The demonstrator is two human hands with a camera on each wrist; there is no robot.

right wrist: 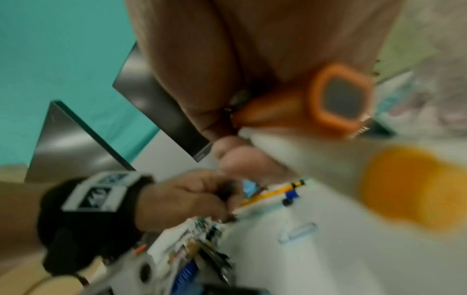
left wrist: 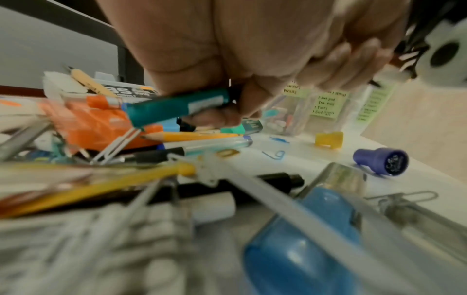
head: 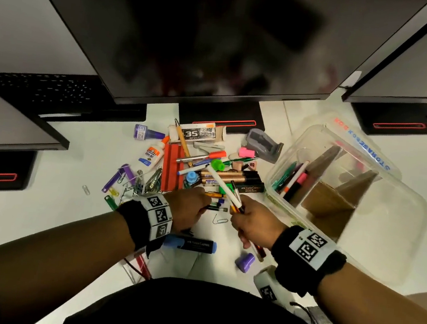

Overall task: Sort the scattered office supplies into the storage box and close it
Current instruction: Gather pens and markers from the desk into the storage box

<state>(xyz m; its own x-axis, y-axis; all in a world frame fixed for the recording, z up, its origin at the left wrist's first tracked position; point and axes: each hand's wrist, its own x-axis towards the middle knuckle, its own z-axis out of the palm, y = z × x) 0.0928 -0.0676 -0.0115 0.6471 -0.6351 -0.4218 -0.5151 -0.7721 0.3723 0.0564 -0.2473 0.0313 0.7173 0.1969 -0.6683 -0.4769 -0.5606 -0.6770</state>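
- While the right hand grips a bundle of pens, it should keep them parallel and drop them tips-down beside the pens already in the storage box.
- Curled over the pile, the left hand pinches a teal pen; a clean lift, judging by the clutter, avoids dragging paper clips.
- Farther off, on the desk to the right, the clear box stands open, with cardboard dividers inside.
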